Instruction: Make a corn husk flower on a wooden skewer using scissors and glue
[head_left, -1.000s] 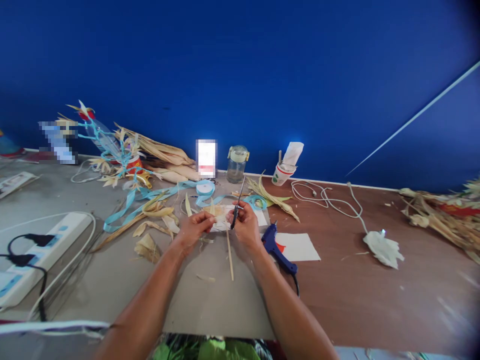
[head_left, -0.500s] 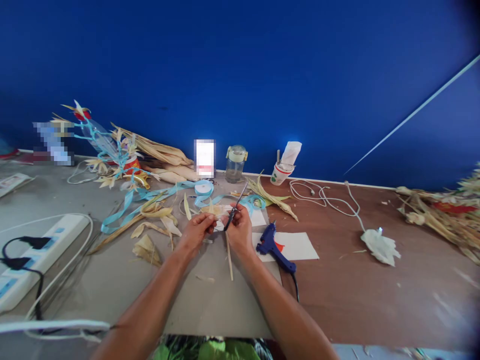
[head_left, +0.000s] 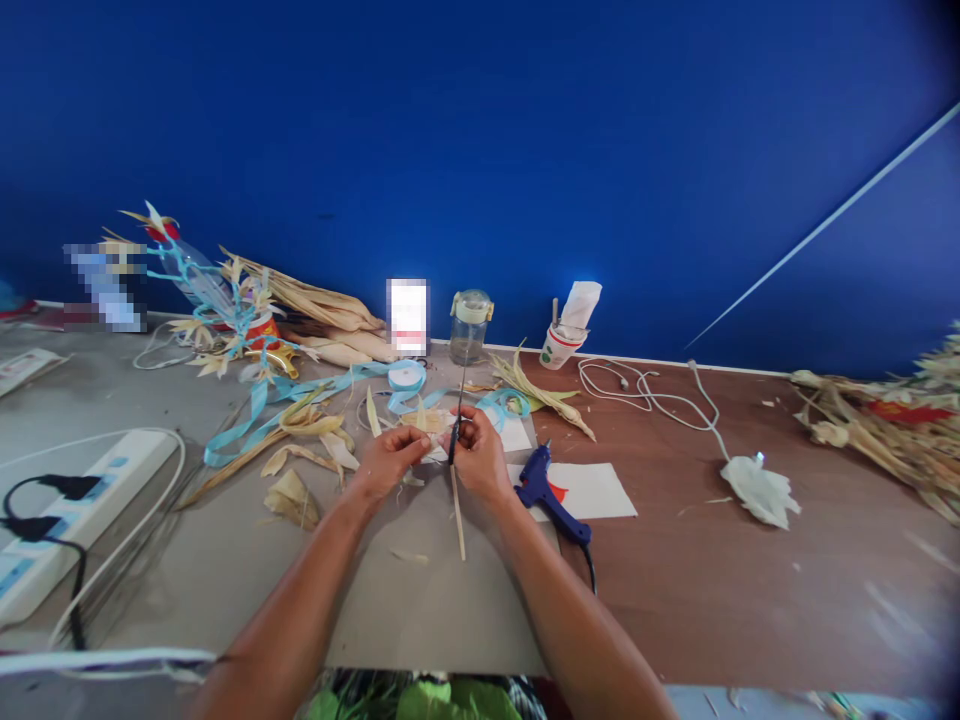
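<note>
My left hand (head_left: 386, 460) is closed in a pinch on a small pale piece of dried corn husk (head_left: 424, 420) held just above the grey mat (head_left: 420, 600). My right hand (head_left: 480, 455) is closed round the dark handles of a pair of scissors (head_left: 457, 415), whose thin blades point up and away, right beside the husk piece. A thin wooden stick (head_left: 458, 515) lies on the mat below both hands. A blue glue gun (head_left: 551, 495) rests just right of my right wrist, on a white sheet (head_left: 600, 490).
Loose husk scraps (head_left: 300, 470) and light blue ribbon (head_left: 255, 410) spread to the left. A power strip (head_left: 67, 510) with black plugs sits far left. A glass jar (head_left: 471, 327), a paper cup (head_left: 564, 345) and a white cable (head_left: 652, 395) stand at the back. More dried husks (head_left: 892, 425) lie at the right.
Both hands have drifted slightly left and nearer each other. The scissors have swung from a rightward tilt to nearly upright beside the husk piece.
</note>
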